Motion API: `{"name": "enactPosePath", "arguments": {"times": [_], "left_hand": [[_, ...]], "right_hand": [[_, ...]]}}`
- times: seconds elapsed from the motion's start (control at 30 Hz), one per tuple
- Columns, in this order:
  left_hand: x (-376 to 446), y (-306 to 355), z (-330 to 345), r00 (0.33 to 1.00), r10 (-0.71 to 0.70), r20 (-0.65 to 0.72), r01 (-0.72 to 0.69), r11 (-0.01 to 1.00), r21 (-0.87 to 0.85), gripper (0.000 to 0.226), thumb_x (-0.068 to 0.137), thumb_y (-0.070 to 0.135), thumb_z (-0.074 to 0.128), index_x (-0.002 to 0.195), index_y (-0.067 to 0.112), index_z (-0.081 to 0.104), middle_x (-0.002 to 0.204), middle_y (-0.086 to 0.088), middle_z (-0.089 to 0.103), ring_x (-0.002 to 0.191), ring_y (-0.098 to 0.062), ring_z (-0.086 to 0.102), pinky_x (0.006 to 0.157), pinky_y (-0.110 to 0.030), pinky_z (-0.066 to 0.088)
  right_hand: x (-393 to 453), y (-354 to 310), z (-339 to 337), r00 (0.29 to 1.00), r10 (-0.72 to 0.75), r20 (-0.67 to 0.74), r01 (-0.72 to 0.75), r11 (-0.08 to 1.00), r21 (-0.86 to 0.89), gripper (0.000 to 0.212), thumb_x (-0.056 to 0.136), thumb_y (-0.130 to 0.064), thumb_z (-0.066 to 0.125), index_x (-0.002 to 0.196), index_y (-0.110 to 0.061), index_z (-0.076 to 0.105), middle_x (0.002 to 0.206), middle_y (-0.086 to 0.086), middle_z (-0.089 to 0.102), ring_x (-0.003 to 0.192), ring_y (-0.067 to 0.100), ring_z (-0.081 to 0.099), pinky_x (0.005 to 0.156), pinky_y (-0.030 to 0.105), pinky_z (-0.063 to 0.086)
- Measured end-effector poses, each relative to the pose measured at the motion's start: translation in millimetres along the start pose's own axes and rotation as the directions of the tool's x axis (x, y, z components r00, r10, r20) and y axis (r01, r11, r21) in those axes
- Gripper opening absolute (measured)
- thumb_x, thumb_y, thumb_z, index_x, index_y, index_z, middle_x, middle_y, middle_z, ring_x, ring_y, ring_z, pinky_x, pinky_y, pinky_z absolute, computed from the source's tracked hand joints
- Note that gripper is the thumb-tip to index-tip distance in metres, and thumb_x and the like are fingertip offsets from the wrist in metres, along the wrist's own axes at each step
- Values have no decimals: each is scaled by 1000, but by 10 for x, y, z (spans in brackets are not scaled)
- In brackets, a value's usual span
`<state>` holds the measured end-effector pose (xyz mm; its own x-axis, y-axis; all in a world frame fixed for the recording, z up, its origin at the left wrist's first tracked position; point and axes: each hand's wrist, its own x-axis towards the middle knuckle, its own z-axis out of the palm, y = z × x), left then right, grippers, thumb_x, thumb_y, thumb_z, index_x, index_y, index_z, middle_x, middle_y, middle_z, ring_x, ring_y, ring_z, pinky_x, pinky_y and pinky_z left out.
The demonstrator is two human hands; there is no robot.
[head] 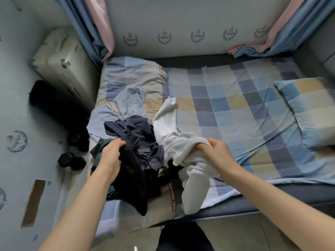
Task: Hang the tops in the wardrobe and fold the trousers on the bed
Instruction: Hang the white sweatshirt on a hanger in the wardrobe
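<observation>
Head view: a person stands at the near edge of the bed (235, 109), both bare arms reaching into a heap of clothes on the checked cover.
Left hand: the left hand (110, 156) has its fingers curled into the dark garments (139, 153); it grips a fold of the black or navy cloth on the left side of the heap.
Right hand: the right hand (215, 153) pinches the edge of the white garment (183, 151), fingers and thumb closed on the fabric.
Where the clothes are: the heap lies on the near left part of the bed, directly in front of the person. A pale blue garment (125, 102) is spread behind the dark ones, and a green piece (96, 151) shows under the left hand.
Key relation: the white garment runs long from the far side toward the bed edge, one end hanging over the edge near the person. The right hand holds it about at the middle and is clearly the nearer hand to it; the dark pile touches it on its left.
Kind of garment: I cannot tell surely if the white one is a top or trousers.
Judgement: the step seems to be separating one piece from the heap; lifting the white one to the right should free it.
Around: a pillow (308, 105) at the right, a white appliance (63, 69) and black dumbbells (72, 160) on the floor at the left.
</observation>
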<state>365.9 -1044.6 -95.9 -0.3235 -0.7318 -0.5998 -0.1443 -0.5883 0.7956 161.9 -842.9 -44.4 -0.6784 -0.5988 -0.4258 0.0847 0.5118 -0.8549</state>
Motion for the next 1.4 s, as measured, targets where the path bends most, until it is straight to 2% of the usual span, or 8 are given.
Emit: {"name": "enactPosePath", "arguments": {"times": [0.13, 0.43, 0.73, 0.87, 0.97, 1.13, 1.23, 1.4], "left_hand": [[49, -283, 222, 971, -77, 228, -60, 842, 536, 60, 87, 13, 68, 141, 26, 46, 133, 0, 52, 122, -18, 49, 94, -30, 36], [-397, -337, 1103, 669, -216, 711, -436, 661, 611, 113, 59, 48, 89, 149, 44, 20, 150, 23, 33, 137, 1, 32, 112, -31, 36], [-1046, 96, 1546, 491, 22, 871, -559, 775, 296, 53, 73, 16, 85, 119, 20, 59, 113, -2, 67, 110, -15, 63, 93, -38, 54], [-1166, 105, 1636, 552, 126, 824, -551, 797, 248, 15, 85, 20, 73, 100, 17, 71, 102, -5, 72, 100, -21, 68, 89, -45, 56], [-1123, 102, 1646, 637, 214, 741, -573, 774, 269, 23, 91, 20, 60, 92, -1, 68, 98, -20, 69, 88, -22, 66, 86, -47, 53], [-1353, 208, 1789, 628, 269, 731, -593, 773, 225, 20, 89, 16, 63, 81, -2, 64, 67, -9, 59, 65, -14, 53, 60, -29, 42], [-1660, 126, 1965, 542, 215, 812, -657, 711, 250, 20, 81, 20, 61, 75, 1, 60, 62, 4, 47, 60, -9, 42, 53, -22, 32], [-2224, -300, 2343, 231, -85, 969, -727, 648, 230, 31, 80, 17, 68, 58, 22, 47, 60, 10, 37, 59, -6, 34, 55, -23, 28]], "right_hand": [[-52, -308, -81, 991, -130, 11, 130, 991, -10, 19, 92, -28, 61, 87, -15, 74, 81, -3, 71, 75, 4, 61, 71, 24, 51], [-238, -1070, -333, 950, -310, -33, 311, 950, 41, 46, 97, -35, 52, 88, 10, 58, 72, 6, 53, 67, 14, 50, 61, 31, 43], [-394, -1374, -615, 953, -175, -248, 255, 904, 343, 22, 99, -28, 47, 89, -8, 51, 78, 7, 52, 70, 19, 56, 64, 35, 51], [-397, -1321, -813, 946, -102, -309, 261, 805, 532, 23, 101, -19, 41, 82, -8, 48, 75, 7, 46, 68, 17, 54, 62, 32, 51], [-420, -1188, -1123, 904, -63, -423, 305, 788, 534, 27, 101, -13, 40, 76, -6, 50, 79, 11, 50, 71, 18, 57, 65, 33, 54], [-632, -624, -1688, 783, 136, -607, 217, 855, 471, 20, 97, -19, 55, 110, -4, 59, 102, 15, 62, 88, 25, 64, 67, 32, 57], [-917, -305, -1931, 747, 183, -640, 249, 814, 524, 15, 97, -19, 55, 110, -13, 59, 98, 9, 64, 79, 18, 63, 58, 27, 54], [-1604, 29, -2303, 742, 192, -642, 315, 746, 587, 14, 100, -24, 49, 97, -21, 63, 89, 2, 67, 76, 14, 64, 54, 23, 55]]}}
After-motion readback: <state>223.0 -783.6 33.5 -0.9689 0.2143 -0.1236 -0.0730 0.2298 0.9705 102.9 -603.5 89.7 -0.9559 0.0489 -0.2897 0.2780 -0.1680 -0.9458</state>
